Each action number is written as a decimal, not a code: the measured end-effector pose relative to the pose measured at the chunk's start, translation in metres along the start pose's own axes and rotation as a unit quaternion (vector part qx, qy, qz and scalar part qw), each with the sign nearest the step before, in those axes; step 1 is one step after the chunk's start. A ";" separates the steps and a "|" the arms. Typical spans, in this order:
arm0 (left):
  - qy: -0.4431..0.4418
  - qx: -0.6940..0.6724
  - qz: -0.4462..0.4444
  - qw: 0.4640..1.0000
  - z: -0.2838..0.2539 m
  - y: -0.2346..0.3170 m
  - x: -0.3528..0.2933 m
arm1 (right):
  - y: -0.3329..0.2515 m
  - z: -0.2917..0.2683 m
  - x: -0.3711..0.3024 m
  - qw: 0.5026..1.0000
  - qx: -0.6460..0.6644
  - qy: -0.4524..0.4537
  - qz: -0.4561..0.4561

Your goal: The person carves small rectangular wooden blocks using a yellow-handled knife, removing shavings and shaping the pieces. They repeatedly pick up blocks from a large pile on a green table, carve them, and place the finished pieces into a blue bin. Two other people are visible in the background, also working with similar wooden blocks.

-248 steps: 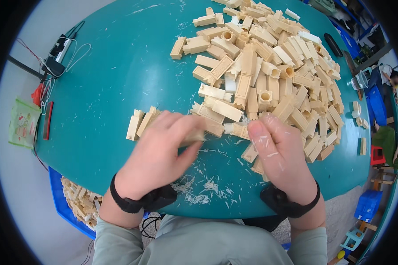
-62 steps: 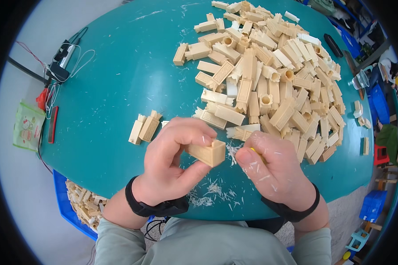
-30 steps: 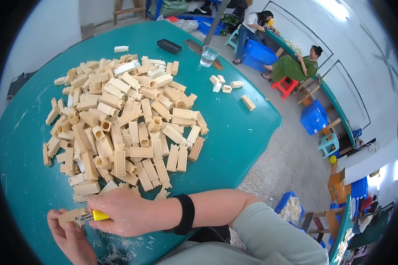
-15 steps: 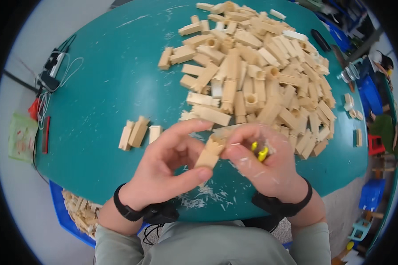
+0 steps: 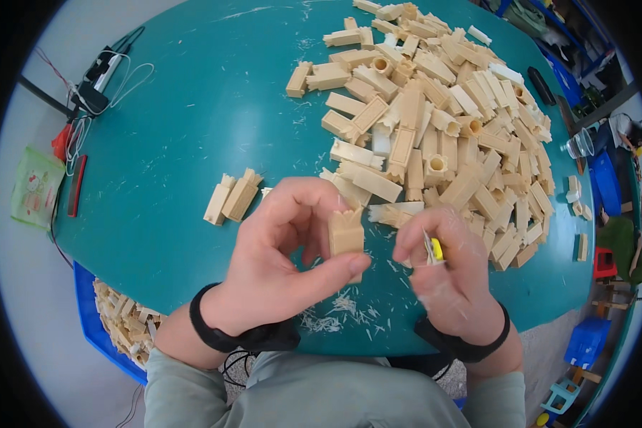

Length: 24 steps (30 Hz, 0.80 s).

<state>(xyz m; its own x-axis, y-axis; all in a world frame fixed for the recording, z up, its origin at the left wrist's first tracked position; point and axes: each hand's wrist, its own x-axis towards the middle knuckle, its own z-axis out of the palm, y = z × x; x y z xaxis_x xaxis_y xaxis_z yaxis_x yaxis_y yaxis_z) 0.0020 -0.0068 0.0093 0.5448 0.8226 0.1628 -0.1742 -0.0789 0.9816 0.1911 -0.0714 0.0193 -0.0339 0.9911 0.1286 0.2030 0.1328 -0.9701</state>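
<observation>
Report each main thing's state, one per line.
Held block: one end jagged
Left grip: closed on held block
Yellow tool: apart from held block
Right grip: closed on yellow tool
Block pile: loosely heaped
Shavings: scattered
Left block pair: side by side
Blue bin: holding pale pieces

Head view: one wide fisheye lens, worn at head height, facing steeply down and forward over the green tabletop (image 5: 150, 135). The near edge of the tabletop crosses the lower frame, just above the wearer's grey-green shirt (image 5: 335, 392). Left hand (image 5: 285, 250) and right hand (image 5: 449, 267) sit at close range around mid-frame. The upper border cuts off the tabletop's far side. Coverage extends past its left edge to a blue bin (image 5: 87, 314), past its right edge to a red stool (image 5: 605, 263). Straight lines bow toward dark corners.
</observation>
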 end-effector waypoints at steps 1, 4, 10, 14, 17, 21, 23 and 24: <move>0.035 0.026 0.032 0.999 0.001 -0.005 0.000 | 0.001 0.001 -0.001 1.000 0.010 -0.007 -0.001; 0.059 0.105 0.086 0.989 -0.006 -0.011 0.000 | -0.006 0.005 -0.002 0.999 -0.031 -0.027 -0.009; 0.082 -0.042 0.062 0.994 0.001 -0.007 -0.001 | -0.004 0.013 -0.001 0.995 -0.091 -0.038 -0.018; 0.092 -0.013 0.059 0.994 0.006 -0.008 -0.004 | -0.001 0.013 -0.001 0.996 -0.087 -0.013 -0.023; 0.029 0.083 0.172 0.981 -0.001 -0.012 -0.003 | 0.000 0.015 -0.002 0.995 -0.098 -0.002 -0.025; 0.026 0.160 0.212 0.964 0.002 -0.009 -0.005 | 0.001 0.016 -0.002 0.993 -0.111 -0.008 -0.041; 0.004 0.238 0.210 0.948 -0.001 -0.005 -0.007 | 0.000 0.015 -0.002 0.992 -0.119 -0.015 -0.046; 0.002 0.241 0.212 0.947 -0.001 -0.004 -0.007 | 0.000 0.015 -0.001 0.991 -0.125 -0.019 -0.049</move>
<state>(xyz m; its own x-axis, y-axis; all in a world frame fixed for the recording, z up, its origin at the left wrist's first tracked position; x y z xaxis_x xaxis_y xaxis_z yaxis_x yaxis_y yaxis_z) -0.0017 -0.0120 0.0038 0.5063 0.6611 0.5538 0.0179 -0.6501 0.7597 0.1759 -0.0727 0.0164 -0.1021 0.9728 0.2077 0.4321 0.2314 -0.8716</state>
